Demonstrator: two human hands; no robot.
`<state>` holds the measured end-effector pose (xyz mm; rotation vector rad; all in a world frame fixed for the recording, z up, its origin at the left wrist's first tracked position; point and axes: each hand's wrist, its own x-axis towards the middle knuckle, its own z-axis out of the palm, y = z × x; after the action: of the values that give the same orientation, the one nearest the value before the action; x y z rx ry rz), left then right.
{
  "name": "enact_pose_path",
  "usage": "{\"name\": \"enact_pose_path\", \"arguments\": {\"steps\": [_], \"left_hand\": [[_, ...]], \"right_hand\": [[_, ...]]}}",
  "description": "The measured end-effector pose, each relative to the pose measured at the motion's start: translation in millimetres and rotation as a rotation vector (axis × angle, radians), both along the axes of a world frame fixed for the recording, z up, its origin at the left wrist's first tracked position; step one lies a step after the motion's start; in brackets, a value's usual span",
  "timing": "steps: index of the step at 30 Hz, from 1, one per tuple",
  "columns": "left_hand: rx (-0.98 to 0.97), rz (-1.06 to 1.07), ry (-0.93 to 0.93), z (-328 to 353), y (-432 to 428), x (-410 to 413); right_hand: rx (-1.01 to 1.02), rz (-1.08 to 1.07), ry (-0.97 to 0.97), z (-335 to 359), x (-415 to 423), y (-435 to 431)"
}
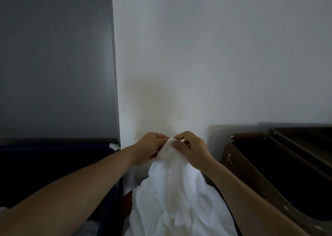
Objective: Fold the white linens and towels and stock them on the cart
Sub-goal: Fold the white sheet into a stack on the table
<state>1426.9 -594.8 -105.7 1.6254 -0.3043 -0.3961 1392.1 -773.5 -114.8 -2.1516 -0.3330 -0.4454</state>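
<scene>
The thin, soft white linen sheet (172, 196) hangs in loose crumpled folds before the smooth white wall (215, 56). My left hand (149, 149) and right hand (190, 151) are close together, each pinching its bunched top edge between thumb and curled fingers. The cloth drapes between my forearms, beside the glossy dark brown bin (233, 146).

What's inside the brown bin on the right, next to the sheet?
Only dark shadow shows inside the brown bin; no contents are discernible. The right forearm, holding up the white sheet, covers its near side.
</scene>
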Motion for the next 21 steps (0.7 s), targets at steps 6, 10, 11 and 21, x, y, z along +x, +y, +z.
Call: {"name": "enact_pose_path", "arguments": {"steps": [6,10,11,21], "left_hand": [[0.083,0.149,-0.251,3,-5,-1],[0.105,0.115,-0.301,2,-13,-6],[0.1,0.104,-0.287,1,-14,-8],[-0.016,0.076,-0.169,0,-13,-14]], "right_hand": [[0.209,-0.006,0.265,1,8,-12],[-0.013,-0.105,0.106,0,10,-12],[-0.006,-0.103,0.074,-2,10,-12],[-0.003,-0.064,0.01,-11,16,-13]]}}
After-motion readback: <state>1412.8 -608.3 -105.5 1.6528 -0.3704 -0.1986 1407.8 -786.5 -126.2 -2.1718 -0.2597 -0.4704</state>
